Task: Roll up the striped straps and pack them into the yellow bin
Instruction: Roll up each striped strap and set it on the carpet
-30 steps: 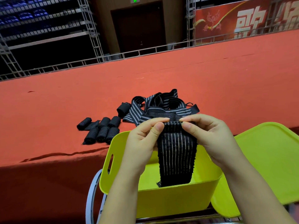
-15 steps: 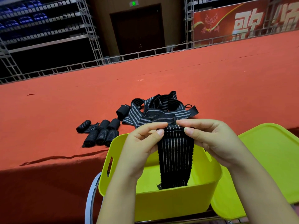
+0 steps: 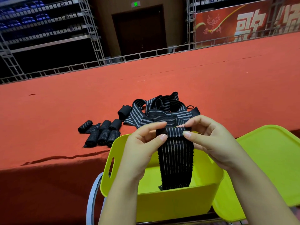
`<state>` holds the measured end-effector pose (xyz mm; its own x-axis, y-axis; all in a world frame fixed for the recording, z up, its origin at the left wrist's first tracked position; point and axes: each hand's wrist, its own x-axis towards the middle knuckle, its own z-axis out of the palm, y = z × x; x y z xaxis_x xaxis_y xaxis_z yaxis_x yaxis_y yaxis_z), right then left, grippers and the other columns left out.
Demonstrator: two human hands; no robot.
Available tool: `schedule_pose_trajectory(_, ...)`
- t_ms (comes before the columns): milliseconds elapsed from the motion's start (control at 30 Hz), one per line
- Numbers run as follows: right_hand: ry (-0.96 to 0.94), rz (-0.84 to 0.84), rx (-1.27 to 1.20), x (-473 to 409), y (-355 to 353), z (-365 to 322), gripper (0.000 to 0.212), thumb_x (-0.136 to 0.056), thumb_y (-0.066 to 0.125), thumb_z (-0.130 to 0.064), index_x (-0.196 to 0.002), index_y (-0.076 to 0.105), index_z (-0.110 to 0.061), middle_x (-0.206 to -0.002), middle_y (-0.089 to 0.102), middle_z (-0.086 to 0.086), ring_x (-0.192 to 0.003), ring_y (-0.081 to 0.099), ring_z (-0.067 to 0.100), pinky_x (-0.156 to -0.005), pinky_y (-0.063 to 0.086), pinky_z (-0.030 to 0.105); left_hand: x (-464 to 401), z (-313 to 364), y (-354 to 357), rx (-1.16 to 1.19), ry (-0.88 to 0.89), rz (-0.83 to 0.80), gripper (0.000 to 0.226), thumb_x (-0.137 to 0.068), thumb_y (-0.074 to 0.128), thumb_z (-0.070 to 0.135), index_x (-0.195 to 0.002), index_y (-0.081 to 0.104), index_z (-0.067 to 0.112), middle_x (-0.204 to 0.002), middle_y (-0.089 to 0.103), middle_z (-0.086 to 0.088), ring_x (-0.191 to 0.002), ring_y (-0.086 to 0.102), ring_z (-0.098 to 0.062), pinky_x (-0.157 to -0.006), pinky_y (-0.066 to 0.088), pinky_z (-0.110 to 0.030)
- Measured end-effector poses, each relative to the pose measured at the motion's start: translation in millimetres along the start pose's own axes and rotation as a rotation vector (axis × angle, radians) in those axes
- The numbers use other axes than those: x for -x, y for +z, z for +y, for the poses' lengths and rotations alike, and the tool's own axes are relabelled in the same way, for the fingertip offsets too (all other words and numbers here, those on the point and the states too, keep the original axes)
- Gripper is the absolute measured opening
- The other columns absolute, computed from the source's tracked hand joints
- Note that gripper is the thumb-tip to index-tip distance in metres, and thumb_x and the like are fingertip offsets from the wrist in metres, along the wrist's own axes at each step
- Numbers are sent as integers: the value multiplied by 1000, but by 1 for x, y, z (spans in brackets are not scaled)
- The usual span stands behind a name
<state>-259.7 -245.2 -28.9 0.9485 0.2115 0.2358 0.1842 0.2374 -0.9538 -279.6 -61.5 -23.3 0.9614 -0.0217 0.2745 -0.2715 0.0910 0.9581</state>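
A red cloth-covered table (image 3: 211, 82) fills most of the view, with metal racking and a red banner behind it. In front of its near edge sits the yellow bin (image 3: 170, 203), open and, as far as can be seen, holding no finished rolls; a yellow lid (image 3: 267, 159) lies beside it to the right. On the table, a loose heap of striped straps (image 3: 164, 109) lies just beyond the bin, and to its left a cluster of finished rolls (image 3: 102, 132) rests near the table edge, with one more roll (image 3: 124, 112) touching the heap. Above the bin, the left hand (image 3: 142, 150) and right hand (image 3: 211, 143) hold one strap (image 3: 176, 159) by its top end, where a first small roll (image 3: 174, 132) has been turned; thumb and fingertips of each hand are closed on the ends of that roll, and the rest hangs down with its tail dipping inside the bin. Judging from this, rolling has only begun. The main risk is a loose or skewed core: if one hand turns faster than the other, the stretchy band may telescope into a cone. A weak pinch could let the elastic spring open. The hanging tail might also snag on the bin rim and pull the roll off line.
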Motion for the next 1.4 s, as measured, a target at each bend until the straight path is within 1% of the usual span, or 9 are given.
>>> schedule_pose_trajectory(133, 21, -60, 70, 2, 2, -4, 36, -86, 60, 3, -113, 61, -21, -98, 74, 1, -88, 68, 12, -74, 55, 29, 1, 1, -1, 2, 24, 6, 41, -83, 60, -15, -108, 66, 16, -88, 76, -5, -87, 70, -13, -73, 54, -22)
schedule_pose_trajectory(267, -37, -83, 235, 2, 4, -6, 23, -87, 63, -1, -101, 68, -18, -87, 74, -2, -77, 67, 6, -61, 51, 18, 1, 3, -2, -27, 27, 7, 40, -82, 59, -17, -105, 67, 15, -85, 76, -3, -84, 71, -12, -72, 55, -22)
schedule_pose_trajectory(367, -101, -60, 218, 2, 5, -3, 22, -85, 62, 5, -94, 69, -14, -82, 73, -2, -77, 66, 7, -66, 52, 19, 1, 4, -2, -34, -2, 5, 40, -83, 60, -14, -106, 66, 18, -88, 76, -3, -84, 71, -13, -73, 55, -23)
schedule_pose_trajectory(567, -187, -41, 193, 0, 4, -5, 27, -83, 61, 11, -89, 68, -14, -78, 71, -10, -74, 64, 0, -64, 48, 13, 1, 4, -1, -87, -120, -88, 18, -81, 75, 28, -98, 74, 33, -97, 74, 4, -99, 69, -16, -85, 52, -40)
schedule_pose_trajectory(733, -219, -24, 251, 0, 3, -4, 34, -81, 64, 12, -83, 73, -21, -82, 71, -8, -77, 64, 4, -69, 50, 17, 0, 4, 2, -58, -125, -60, 26, -73, 62, 44, -91, 76, 31, -103, 74, 0, -103, 69, -26, -81, 57, -41)
schedule_pose_trajectory(933, -197, -7, 197, 1, 4, -2, 32, -81, 61, 14, -92, 71, -15, -94, 73, -6, -81, 67, 3, -73, 51, 16, 0, 2, 3, -68, -97, -57, 14, -79, 76, 28, -93, 75, 30, -93, 73, 5, -94, 68, -12, -89, 52, -48)
schedule_pose_trajectory(1067, -84, -35, 98, 4, 2, -2, 26, -78, 66, -15, -104, 69, -18, -99, 73, -6, -84, 67, 4, -67, 52, 18, 0, 0, 1, -32, -58, -37, 23, -88, 65, 7, -105, 68, 22, -87, 74, 7, -86, 68, -6, -69, 53, -25)
schedule_pose_trajectory(1133, -45, -11, 89, 3, 1, -1, 30, -76, 64, -24, -106, 68, -23, -101, 72, -6, -87, 67, 3, -68, 55, 21, 0, -1, 0, -18, -40, -34, 30, -87, 62, 0, -111, 64, 19, -91, 75, 3, -89, 69, -7, -70, 52, -20)
schedule_pose_trajectory(1400, -30, 10, 104, 3, 1, 1, 25, -85, 64, -4, -104, 67, -19, -90, 73, -6, -80, 67, 5, -64, 53, 20, -2, -3, -1, -13, -11, -56, 39, -87, 55, -12, -114, 60, 16, -88, 76, -4, -86, 71, -10, -72, 54, -21)
